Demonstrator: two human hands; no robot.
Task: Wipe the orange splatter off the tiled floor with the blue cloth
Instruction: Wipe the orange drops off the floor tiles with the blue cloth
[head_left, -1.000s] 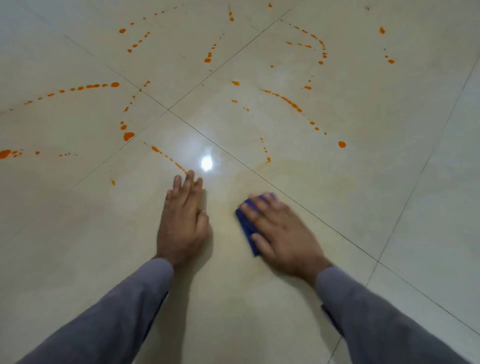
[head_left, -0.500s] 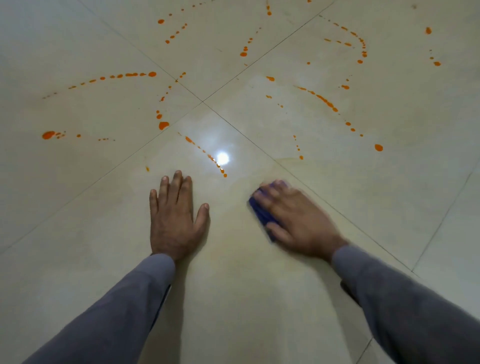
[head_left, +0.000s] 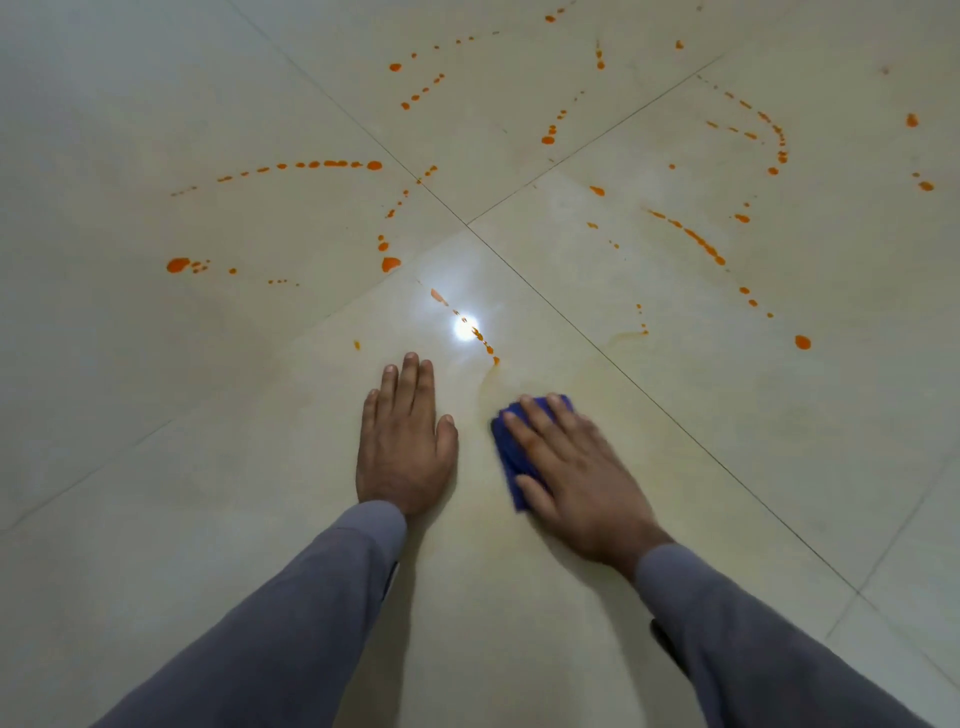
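Right hand (head_left: 582, 473) is pressing flat, fingers straight, on the blue cloth (head_left: 511, 457); cloth is lying folded under the palm, edge peeking out left of the fingers. Left hand (head_left: 402, 447) is resting flat on the glossy beige tiled floor (head_left: 208, 467), fingers together, holding nothing. Orange splatter (head_left: 701, 241) is sitting in dotted arcs beyond both hands; nearest trail (head_left: 470, 327) is ending just ahead of the cloth. Grey sleeves (head_left: 291, 623) are covering both arms.
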